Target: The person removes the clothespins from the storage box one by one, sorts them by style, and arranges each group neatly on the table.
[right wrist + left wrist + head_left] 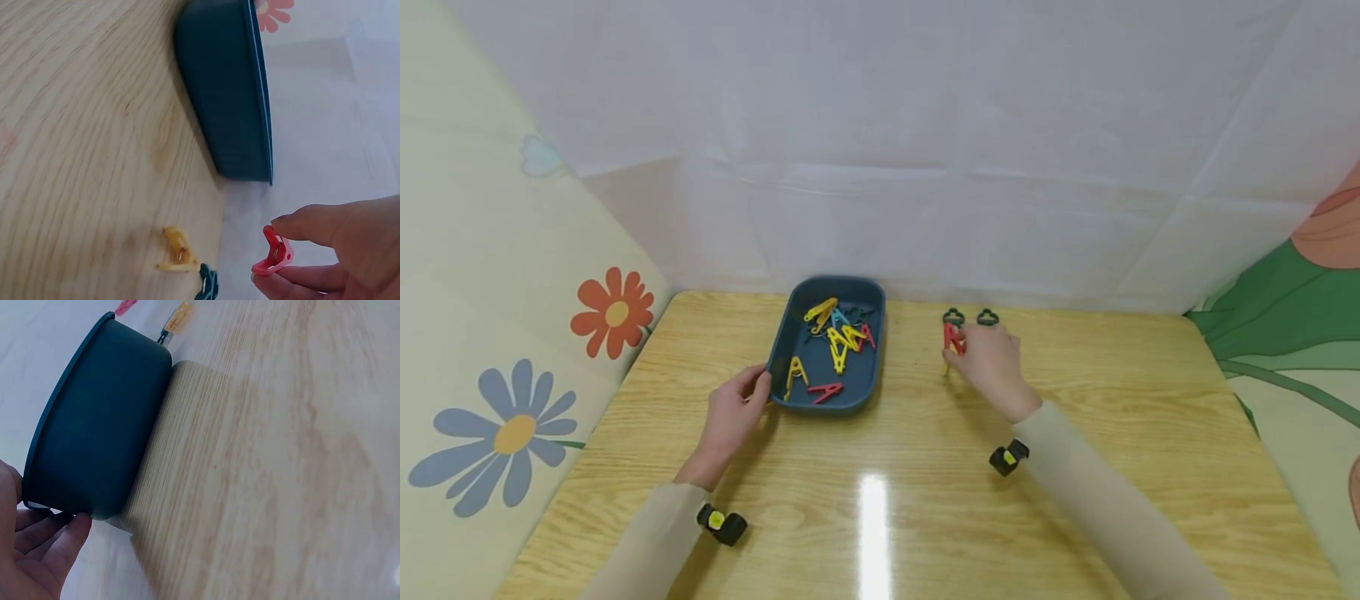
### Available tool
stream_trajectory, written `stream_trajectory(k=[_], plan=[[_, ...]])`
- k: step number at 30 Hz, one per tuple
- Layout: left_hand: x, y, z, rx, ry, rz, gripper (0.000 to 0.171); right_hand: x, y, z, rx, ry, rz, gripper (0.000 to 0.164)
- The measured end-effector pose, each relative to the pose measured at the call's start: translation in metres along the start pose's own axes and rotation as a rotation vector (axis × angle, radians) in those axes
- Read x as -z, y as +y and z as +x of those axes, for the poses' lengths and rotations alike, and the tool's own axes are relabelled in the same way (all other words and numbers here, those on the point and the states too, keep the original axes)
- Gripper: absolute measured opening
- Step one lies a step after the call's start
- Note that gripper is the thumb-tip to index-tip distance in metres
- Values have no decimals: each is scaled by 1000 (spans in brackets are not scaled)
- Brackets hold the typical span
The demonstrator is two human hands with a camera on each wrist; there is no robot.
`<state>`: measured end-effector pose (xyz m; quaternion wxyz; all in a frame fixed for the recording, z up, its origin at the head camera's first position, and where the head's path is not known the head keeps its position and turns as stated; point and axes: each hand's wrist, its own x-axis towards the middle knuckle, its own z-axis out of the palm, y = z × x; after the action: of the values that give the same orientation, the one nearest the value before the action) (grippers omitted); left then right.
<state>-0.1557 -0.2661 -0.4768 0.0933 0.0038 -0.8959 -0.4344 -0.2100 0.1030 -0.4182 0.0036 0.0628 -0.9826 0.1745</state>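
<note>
Between the thumb and fingers of my right hand (992, 362) is a small red clothespin (275, 252), pinched by its handles above the table. Below it in the right wrist view, a yellow clothespin (178, 253) stands on the wood, with a dark green piece (208, 284) beside it. My left hand (737, 412) grips the near left corner of a dark blue bin (823, 407), thumb at the rim and fingers against the outer wall. Inside the bin lie several yellow clothespins (838, 350), a red clothespin (825, 392), a blue one (838, 317) and dark pieces.
Two dark green clover-shaped pieces, a left one (953, 316) and a right one (988, 317), are near the table's back edge. A white sheet (850, 167) hangs behind the wooden table (925, 500). Flower-printed cloth (490, 292) borders both sides.
</note>
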Motion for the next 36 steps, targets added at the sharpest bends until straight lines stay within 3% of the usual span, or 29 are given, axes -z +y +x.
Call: stream_trajectory(k=[11,21,36], plan=[[0,0,2,0,-6,-8,38,-5,34,-1,-93,-51,50,43],[-1,-2,1,-4,-15,-12,40,-17,54,-5,-161,-63,48,35],[-1,0,1,-2,0,-7,38,-28,59,-7,-157,-80,38,30]])
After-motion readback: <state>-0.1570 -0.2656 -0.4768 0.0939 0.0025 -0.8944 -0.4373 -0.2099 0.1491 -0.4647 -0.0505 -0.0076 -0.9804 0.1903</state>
